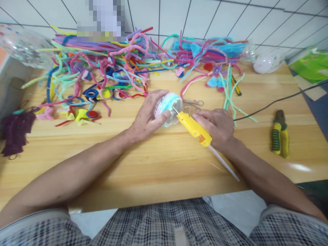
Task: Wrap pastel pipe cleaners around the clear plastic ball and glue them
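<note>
My left hand (148, 118) is wrapped round a clear plastic ball (174, 119), holding it just above the middle of the table. Bands of pastel pipe cleaner (170, 101) in blue, mint and lilac cover part of the ball. A yellow hot glue gun (193, 127) is gripped in my right hand (217, 124), its metal nozzle pointing at the ball near my left thumb. Whether the nozzle touches the ball I cannot tell. From the back of the gun sticks a whitish glue stick (224, 163). Behind the gun lies a pair of scissors (196, 103), partly hidden.
Heaped pipe cleaners (102, 68) line the table's back by the tiled wall. Pliers (280, 135) with green-yellow handles lie right, near a black cord (271, 102). A yellow-black cutter (236, 85), clear balls (268, 62) and a purple fringed piece (17, 131) are around the edges.
</note>
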`<state>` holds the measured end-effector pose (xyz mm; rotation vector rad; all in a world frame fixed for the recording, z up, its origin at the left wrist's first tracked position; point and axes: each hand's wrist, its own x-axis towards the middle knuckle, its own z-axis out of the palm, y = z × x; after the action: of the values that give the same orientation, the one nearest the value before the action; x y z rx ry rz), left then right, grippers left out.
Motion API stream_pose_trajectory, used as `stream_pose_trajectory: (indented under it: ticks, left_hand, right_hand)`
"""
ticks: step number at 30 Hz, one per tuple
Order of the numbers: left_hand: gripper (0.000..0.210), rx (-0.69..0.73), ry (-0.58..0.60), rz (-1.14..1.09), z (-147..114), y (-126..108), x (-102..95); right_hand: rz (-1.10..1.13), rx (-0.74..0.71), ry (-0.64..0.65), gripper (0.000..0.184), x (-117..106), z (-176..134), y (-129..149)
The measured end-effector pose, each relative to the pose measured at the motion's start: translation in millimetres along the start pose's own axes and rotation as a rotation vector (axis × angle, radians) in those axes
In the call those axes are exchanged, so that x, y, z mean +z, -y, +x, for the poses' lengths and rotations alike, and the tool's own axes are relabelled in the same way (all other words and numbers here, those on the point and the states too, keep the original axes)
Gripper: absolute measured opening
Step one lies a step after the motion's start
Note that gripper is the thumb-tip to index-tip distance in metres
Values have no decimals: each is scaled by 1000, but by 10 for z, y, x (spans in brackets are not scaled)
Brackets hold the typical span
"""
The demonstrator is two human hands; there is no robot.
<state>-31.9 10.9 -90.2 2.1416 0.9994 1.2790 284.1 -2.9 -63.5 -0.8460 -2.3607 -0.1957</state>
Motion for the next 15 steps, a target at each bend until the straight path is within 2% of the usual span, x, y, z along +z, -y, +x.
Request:
stream_pose_trajectory:
  ticks: [7, 15]
  left_hand:
    - [61, 2, -7, 4, -9, 5, 6]
    - [63, -22, 0, 2, -5, -2, 5]
  right_hand:
    - [51, 34, -67, 55, 2, -16, 24]
    - [14, -42, -89, 48, 1, 9, 38]
